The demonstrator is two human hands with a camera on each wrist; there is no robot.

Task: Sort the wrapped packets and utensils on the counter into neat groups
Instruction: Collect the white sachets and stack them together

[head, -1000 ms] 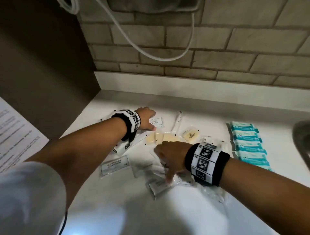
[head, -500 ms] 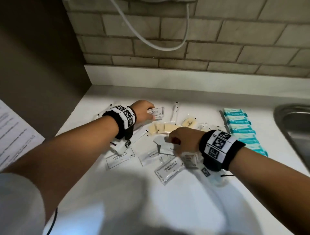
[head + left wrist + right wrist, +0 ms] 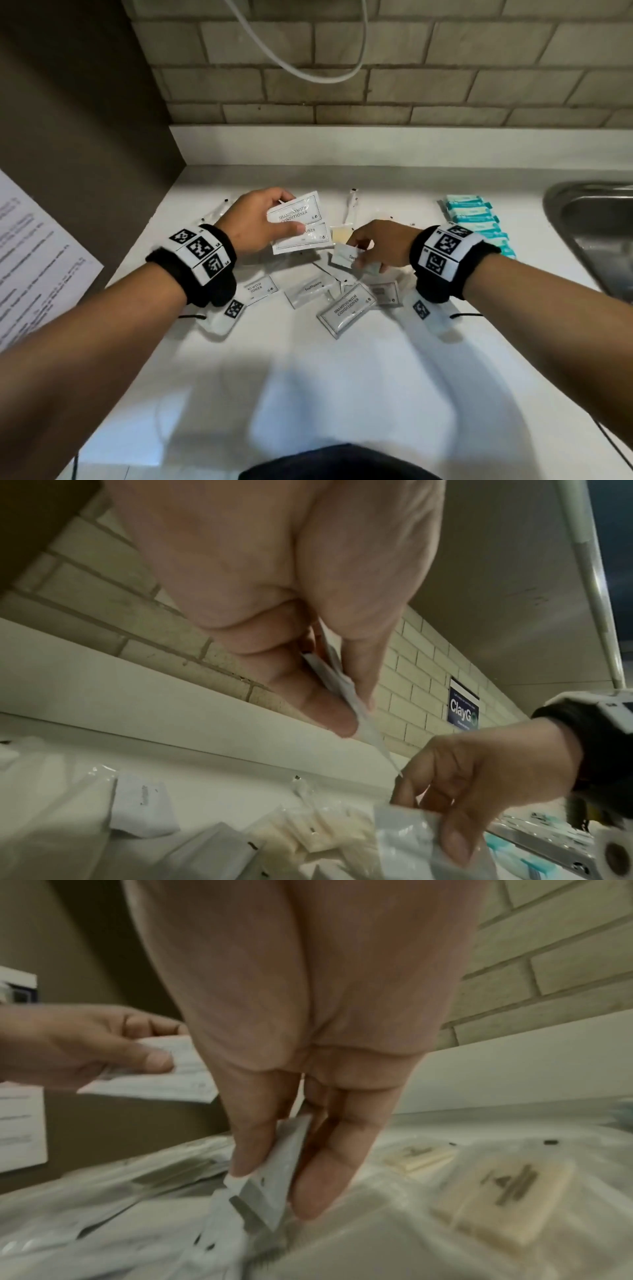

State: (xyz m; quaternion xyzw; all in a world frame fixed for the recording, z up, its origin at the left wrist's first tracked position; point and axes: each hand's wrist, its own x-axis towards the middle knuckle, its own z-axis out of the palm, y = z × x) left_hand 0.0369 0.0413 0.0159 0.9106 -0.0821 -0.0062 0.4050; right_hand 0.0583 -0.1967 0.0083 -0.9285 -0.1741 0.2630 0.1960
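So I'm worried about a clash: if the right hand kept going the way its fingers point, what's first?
Probably the shampoo sachets in the left hand; depth is unclear.

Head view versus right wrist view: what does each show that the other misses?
Only the head view shows the teal packet stack, the sink and the shampoo sachet lying on the counter. Only the right wrist view shows the right hand's fingertips pinching the small white packet edgewise. Both show the left hand holding shampoo sachets.
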